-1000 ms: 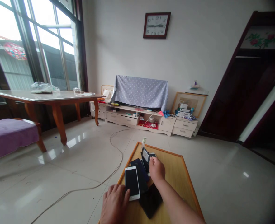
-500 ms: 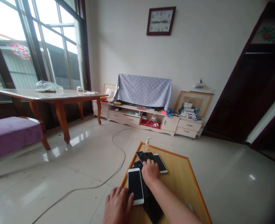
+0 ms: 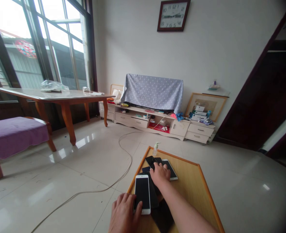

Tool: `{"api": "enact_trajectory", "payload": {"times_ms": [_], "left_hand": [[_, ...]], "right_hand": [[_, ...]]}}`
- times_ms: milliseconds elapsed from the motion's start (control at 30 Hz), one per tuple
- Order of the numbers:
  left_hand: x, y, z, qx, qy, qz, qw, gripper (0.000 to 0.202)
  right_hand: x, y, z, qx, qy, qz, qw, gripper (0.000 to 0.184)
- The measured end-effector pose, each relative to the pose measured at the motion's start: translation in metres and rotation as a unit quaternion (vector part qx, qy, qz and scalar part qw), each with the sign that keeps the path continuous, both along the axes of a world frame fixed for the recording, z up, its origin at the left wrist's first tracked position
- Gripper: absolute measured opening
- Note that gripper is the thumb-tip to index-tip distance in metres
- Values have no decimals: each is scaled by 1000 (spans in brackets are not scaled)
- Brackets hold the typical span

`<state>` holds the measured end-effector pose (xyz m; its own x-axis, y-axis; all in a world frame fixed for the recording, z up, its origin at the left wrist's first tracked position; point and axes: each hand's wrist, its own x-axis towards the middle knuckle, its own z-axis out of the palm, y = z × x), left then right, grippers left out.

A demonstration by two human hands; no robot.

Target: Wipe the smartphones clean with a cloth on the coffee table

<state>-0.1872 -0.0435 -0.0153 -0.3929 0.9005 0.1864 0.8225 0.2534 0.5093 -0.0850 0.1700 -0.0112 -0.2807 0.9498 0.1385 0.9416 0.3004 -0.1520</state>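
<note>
A white smartphone (image 3: pixel 143 194) with a dark screen lies on the near left part of a small wooden table (image 3: pixel 188 184). My left hand (image 3: pixel 124 210) grips its lower left edge, the thumb over the front. Farther back, my right hand (image 3: pixel 160 174) has its fingers bent over a black smartphone (image 3: pixel 150 161) in a group of overlapping phones. Another white-framed smartphone (image 3: pixel 171 170) sits just right of those fingers. Dark flat items (image 3: pixel 163 215) lie beneath my right forearm; I cannot make out their kind. The right fingertips are partly hidden.
A small pump bottle (image 3: pixel 155 149) stands at the table's far corner. A cable (image 3: pixel 104 191) runs across the tiled floor on the left. Beyond are a low white cabinet (image 3: pixel 130 121), a larger table (image 3: pixel 77 94) and a stool with a purple cloth (image 3: pixel 18 134).
The view has shifted slightly, so everything sits a little differently in the picture. My right hand's fingers look more spread over the phones. The left hand stays at the white smartphone.
</note>
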Motion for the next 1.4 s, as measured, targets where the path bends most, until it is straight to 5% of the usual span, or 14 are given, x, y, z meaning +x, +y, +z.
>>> {"api": "enact_trajectory", "payload": {"times_ms": [633, 1033, 1233, 1400], "left_hand": [[-3, -1, -7, 23, -4, 3, 1000, 27], [3, -1, -5, 11, 33, 1, 999, 29], [5, -3, -6, 5, 57, 2, 998, 43], [10, -3, -15, 0, 95, -46, 994, 79]], "right_hand": [[-10, 17, 2, -51, 42, -35, 997, 42], [55, 5, -9, -73, 112, -62, 989, 39], [96, -25, -14, -57, 169, -55, 982, 35], [128, -85, -19, -34, 221, -26, 974, 38]]}}
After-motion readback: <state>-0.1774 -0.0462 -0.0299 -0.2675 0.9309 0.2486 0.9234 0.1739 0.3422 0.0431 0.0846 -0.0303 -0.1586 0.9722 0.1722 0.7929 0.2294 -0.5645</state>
